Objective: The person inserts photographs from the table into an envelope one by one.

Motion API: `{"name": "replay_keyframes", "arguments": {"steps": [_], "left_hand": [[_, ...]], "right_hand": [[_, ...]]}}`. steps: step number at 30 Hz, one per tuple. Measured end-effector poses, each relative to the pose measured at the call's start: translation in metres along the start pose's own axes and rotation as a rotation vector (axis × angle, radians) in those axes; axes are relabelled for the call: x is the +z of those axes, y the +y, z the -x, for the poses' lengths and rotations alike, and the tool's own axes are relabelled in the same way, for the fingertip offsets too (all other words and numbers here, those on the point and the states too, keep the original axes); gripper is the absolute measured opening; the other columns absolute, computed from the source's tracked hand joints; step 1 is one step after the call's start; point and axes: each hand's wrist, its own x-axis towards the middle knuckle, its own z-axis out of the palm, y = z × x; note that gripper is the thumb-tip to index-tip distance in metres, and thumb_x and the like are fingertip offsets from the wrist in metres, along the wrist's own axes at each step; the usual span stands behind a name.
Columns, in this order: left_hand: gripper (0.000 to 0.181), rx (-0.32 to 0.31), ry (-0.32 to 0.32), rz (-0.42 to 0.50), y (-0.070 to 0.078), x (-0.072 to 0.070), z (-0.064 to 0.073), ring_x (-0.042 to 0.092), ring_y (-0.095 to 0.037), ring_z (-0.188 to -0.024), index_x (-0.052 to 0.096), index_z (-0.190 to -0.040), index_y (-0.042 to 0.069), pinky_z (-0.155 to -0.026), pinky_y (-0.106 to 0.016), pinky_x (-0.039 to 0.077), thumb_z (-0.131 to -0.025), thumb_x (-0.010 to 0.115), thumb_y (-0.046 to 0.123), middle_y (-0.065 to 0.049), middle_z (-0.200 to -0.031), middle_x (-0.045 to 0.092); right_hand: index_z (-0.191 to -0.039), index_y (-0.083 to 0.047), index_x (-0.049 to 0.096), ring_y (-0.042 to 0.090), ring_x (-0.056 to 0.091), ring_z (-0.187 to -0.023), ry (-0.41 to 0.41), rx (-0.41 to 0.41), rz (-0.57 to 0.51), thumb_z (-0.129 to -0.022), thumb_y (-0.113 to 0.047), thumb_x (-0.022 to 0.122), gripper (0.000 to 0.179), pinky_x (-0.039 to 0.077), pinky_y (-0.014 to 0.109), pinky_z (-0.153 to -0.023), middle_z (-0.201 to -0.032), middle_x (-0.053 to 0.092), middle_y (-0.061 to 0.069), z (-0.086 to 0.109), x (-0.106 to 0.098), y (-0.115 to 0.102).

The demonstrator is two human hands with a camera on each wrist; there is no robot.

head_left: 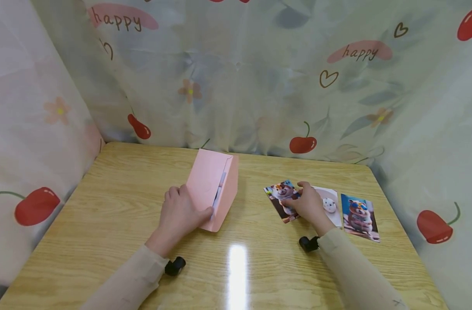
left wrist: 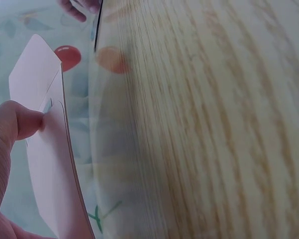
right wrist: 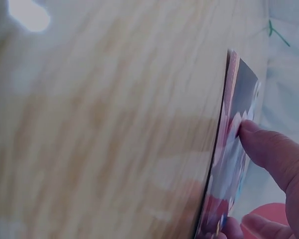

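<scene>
A pink envelope (head_left: 208,172) with its flap raised is gripped by my left hand (head_left: 181,211), the thumb on its front near the opening. Something bluish-white (head_left: 219,191) shows inside the slit. In the left wrist view the thumb presses on the envelope (left wrist: 52,154). On the right, my right hand (head_left: 309,202) holds a hamster picture card (head_left: 281,196) between thumb and fingers. The right wrist view shows that card (right wrist: 234,129) edge-on, pinched by the thumb. Beside this hand lie a pale card with a white animal (head_left: 329,204) and another hamster card (head_left: 359,217).
The wooden table (head_left: 115,206) has a patterned curtain (head_left: 236,86) along its back and sides. A small black camera sits at each wrist, one at the left sleeve (head_left: 175,266) and one at the right (head_left: 308,244). Light glares on the table's front middle.
</scene>
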Motion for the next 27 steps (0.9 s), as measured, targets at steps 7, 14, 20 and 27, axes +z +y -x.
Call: {"name": "replay_keyframes", "arguments": {"steps": [7, 14, 20, 27], "left_hand": [[0.087, -0.006, -0.013, -0.001, 0.001, -0.001, -0.001, 0.043, -0.034, -0.095, 0.048, -0.115, -0.009, -0.076, -0.044, 0.041, -0.068, 0.067, 0.061, -0.024, -0.106, 0.046], [0.089, -0.015, -0.03, 0.001, 0.002, -0.001, -0.001, 0.042, -0.035, -0.097, 0.046, -0.118, -0.01, -0.077, -0.045, 0.041, -0.068, 0.066, 0.061, -0.025, -0.108, 0.045], [0.087, -0.015, -0.027, 0.003, 0.002, -0.001, -0.001, 0.042, -0.035, -0.096, 0.047, -0.116, -0.01, -0.076, -0.045, 0.041, -0.068, 0.066, 0.06, -0.025, -0.107, 0.045], [0.088, -0.018, -0.033, -0.004, 0.004, -0.001, -0.001, 0.042, -0.035, -0.097, 0.046, -0.116, -0.01, -0.077, -0.045, 0.042, -0.068, 0.066, 0.06, -0.025, -0.109, 0.044]], "right_hand": [[-0.143, -0.001, 0.036, 0.039, 0.049, -0.109, 0.012, -0.019, 0.029, -0.077, -0.039, 0.08, 0.088, 0.04, 0.053, -0.093, -0.124, 0.047, 0.025, 0.002, 0.002, -0.003], [-0.143, -0.001, 0.034, 0.039, 0.048, -0.115, -0.012, -0.004, -0.012, -0.081, -0.033, 0.077, 0.082, 0.04, 0.052, -0.095, -0.131, 0.045, 0.025, 0.002, -0.002, -0.006], [-0.139, -0.002, 0.041, 0.033, 0.055, -0.103, -0.041, 0.002, -0.051, -0.087, -0.025, 0.071, 0.064, 0.047, 0.043, -0.081, -0.118, 0.055, 0.021, 0.003, -0.008, -0.008], [-0.125, 0.001, 0.055, 0.02, 0.057, -0.079, -0.08, -0.014, -0.122, -0.089, -0.019, 0.069, 0.043, 0.047, 0.031, -0.064, -0.098, 0.06, 0.012, 0.006, -0.015, -0.01]]}}
